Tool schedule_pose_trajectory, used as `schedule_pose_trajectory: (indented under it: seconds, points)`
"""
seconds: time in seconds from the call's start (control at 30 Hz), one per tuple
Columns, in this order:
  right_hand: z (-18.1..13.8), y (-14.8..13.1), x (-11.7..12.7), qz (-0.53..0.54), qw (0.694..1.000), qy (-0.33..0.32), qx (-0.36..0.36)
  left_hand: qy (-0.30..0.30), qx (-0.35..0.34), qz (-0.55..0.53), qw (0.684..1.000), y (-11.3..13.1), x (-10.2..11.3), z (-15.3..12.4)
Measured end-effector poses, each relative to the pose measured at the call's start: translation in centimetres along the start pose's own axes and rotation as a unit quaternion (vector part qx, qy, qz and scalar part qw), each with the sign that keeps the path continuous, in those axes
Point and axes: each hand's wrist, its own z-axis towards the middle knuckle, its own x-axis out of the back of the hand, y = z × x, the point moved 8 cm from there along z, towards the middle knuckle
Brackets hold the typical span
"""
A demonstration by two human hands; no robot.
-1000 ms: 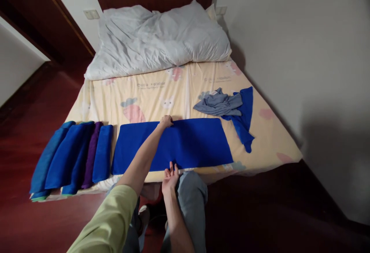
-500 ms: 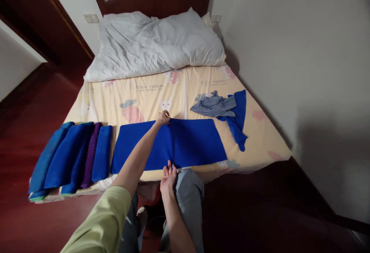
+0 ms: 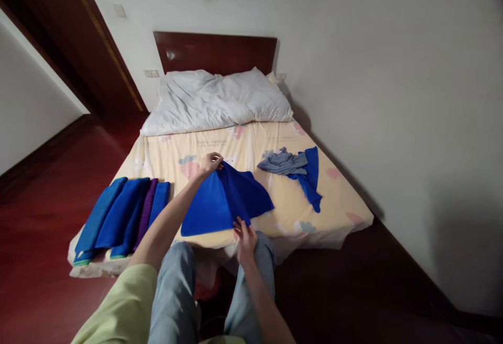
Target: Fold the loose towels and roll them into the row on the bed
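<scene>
Blue cloth (image 3: 206, 207) lies near the front edge of the bed (image 3: 251, 147) in the head view, its middle drawn up into a ridge between the person's two hands. The left hand (image 3: 213, 162) is at the cloth's 12 o'clock, its grip pinching the far edge and lifting it off the bed. The right hand (image 3: 245, 236) is at about 5 o'clock, palm turned up, its grip pinching the near edge between thumb and fingers. Left of the ridge the cloth spreads fairly flat; toward 3 o'clock it slants off in loose folds.

Around 9 o'clock from the cloth, a row of folded towels (image 3: 118, 223) lies side by side — mostly blue, with one purple towel (image 3: 146, 213) among them. The left forearm passes in front of the row's near right end. At 2 o'clock, well apart from the cloth, a crumpled grey garment (image 3: 283, 163) rests partly over another blue piece (image 3: 312, 168), whose tip points toward 5 o'clock.

Beneath everything is a pale yellow sheet (image 3: 334, 202) printed with carrots. White bedding (image 3: 220, 97) is bunched at 12 o'clock — right against the dark headboard (image 3: 220, 53). At 6 o'clock, the person's knees, in light blue trousers (image 3: 176, 276), come close to the bed's front edge.
</scene>
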Motion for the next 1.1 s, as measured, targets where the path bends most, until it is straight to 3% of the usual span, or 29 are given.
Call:
schedule_pose_trajectory:
  seconds: [0.13, 0.27, 0.37, 0.43, 0.57, 0.7, 0.9, 1.1]
  points:
    - [0.9, -10.7, -2.4, -0.103, 0.987, -0.081, 0.092, 0.021, -0.059, -0.071, 0.996, 4.7, 6.5, -4.1]
    - [0.9, -21.7, -6.3, -0.231, 0.941, -0.127, 0.211, 0.02, -0.134, -0.128, 0.982, 8.7, 12.4, -8.2]
    - [-0.2, -27.6, -9.9, -0.259, 0.914, -0.151, 0.274, 0.055, -0.167, -0.114, 0.978, 10.4, 16.6, -11.0]
    - [-1.3, -30.0, -12.2, -0.256, 0.907, -0.171, 0.286, 0.078, -0.182, -0.104, 0.975, 11.1, 18.9, -12.9]
    - [-3.8, -32.8, -15.9, -0.243, 0.905, -0.208, 0.278, 0.113, -0.199, -0.113, 0.967, 12.0, 22.5, -16.3]
    - [-6.3, -33.8, -17.7, -0.237, 0.912, -0.23, 0.243, 0.126, -0.197, -0.131, 0.963, 12.0, 24.4, -18.9]
    - [-7.3, -33.2, -17.3, -0.236, 0.926, -0.239, 0.174, 0.119, -0.17, -0.147, 0.967, 11.1, 25.4, -20.0]
    - [-5.8, -33.1, -15.5, -0.25, 0.923, -0.203, 0.213, 0.128, -0.152, -0.053, 0.979, 10.4, 24.8, -19.5]
